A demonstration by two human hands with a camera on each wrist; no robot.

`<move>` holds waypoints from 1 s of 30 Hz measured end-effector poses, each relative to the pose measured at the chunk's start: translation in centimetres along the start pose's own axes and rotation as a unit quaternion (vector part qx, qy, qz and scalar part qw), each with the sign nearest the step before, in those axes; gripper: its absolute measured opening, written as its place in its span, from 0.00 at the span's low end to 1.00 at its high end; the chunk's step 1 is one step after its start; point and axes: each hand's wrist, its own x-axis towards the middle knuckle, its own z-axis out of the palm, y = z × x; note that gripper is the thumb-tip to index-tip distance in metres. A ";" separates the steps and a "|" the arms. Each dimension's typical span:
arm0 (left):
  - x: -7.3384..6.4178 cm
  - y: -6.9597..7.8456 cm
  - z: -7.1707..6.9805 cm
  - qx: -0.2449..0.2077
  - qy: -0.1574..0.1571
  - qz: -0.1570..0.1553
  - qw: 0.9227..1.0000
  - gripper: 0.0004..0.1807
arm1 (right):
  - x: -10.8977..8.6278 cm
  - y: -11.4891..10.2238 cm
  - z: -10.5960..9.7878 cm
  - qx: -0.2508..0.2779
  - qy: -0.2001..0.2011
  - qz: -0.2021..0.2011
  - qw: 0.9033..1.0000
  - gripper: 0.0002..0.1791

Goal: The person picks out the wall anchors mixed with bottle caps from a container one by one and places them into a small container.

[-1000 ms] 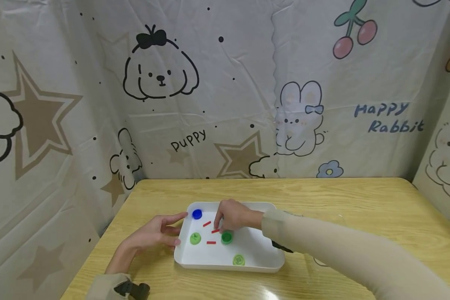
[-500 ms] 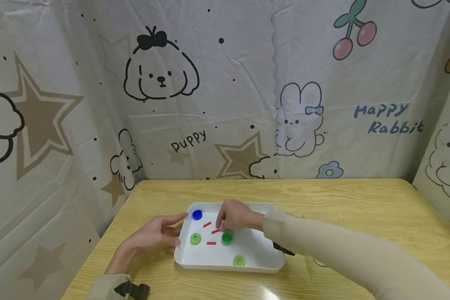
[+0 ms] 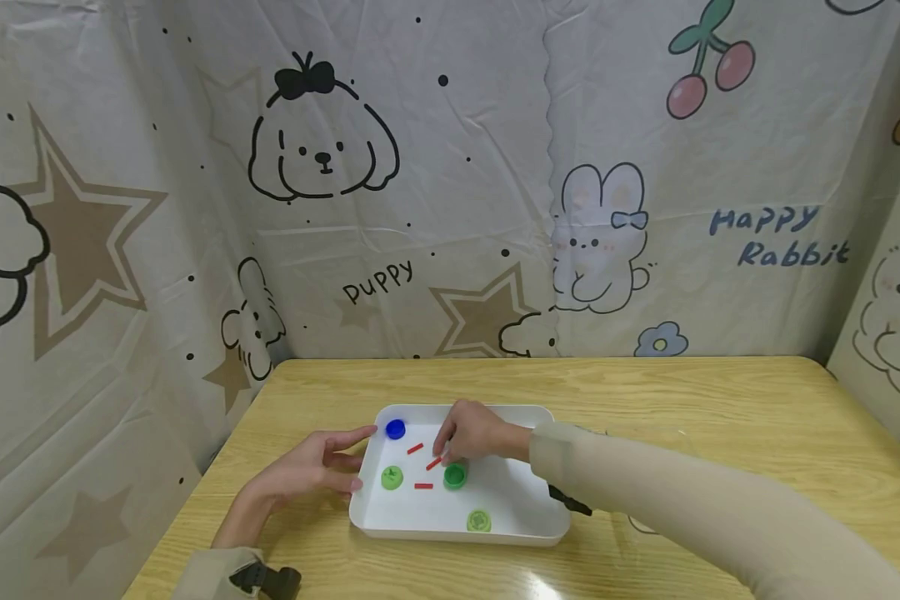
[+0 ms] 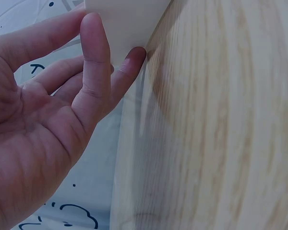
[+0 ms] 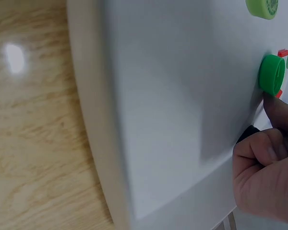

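Observation:
A shallow white tray (image 3: 517,492) holds bottle caps and short red sticks. My left hand (image 3: 311,467) touches the tray's left wall, fingers spread and fairly straight; in the left wrist view, fingertips meet the wall (image 4: 127,24). My right hand (image 3: 472,432) reaches over the tray, thumb and forefinger pinching one end of a red stick (image 3: 433,463). Right by the thumb is a dark green cap (image 3: 454,477), also plain in the right wrist view (image 5: 271,74). Two more red sticks lie nearby, one upper left (image 3: 415,448), one lower (image 3: 423,486).
A blue cap (image 3: 395,429) sits in the tray's far left corner. Light green caps lie left (image 3: 392,477) and near the front wall (image 3: 479,521). A black object (image 5: 248,133) is partly hidden behind the right hand. A transparent sheet lies under the right sleeve (image 3: 645,475).
The middle red stick has turned to a steeper slant at the right fingertips. My right hand has shifted slightly right; the left hand and tray stay put.

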 end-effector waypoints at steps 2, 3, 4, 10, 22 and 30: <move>0.0 0.0 0.0 -0.001 0.000 0.000 1.000 0.46 | 0.0 0.1 0.0 0.018 0.001 0.009 1.000 0.06; 0.0 0.0 0.0 0.001 0.000 -0.001 1.000 0.46 | 0.1 0.2 0.1 0.024 0.000 0.016 1.000 0.06; 0.0 0.0 0.0 0.003 0.001 -0.002 1.000 0.46 | 0.1 0.3 0.1 0.028 0.001 0.017 0.999 0.06; 0.0 0.1 0.0 0.016 0.005 -0.006 1.000 0.46 | 0.8 0.9 0.8 0.027 0.007 0.028 0.999 0.08; 0.0 0.3 0.0 0.005 0.000 -0.001 1.000 0.47 | 0.0 0.4 0.5 0.021 0.015 0.021 0.999 0.07; 0.0 0.3 0.1 0.010 0.001 -0.002 1.000 0.47 | -0.7 0.0 0.4 0.041 0.011 0.001 0.999 0.05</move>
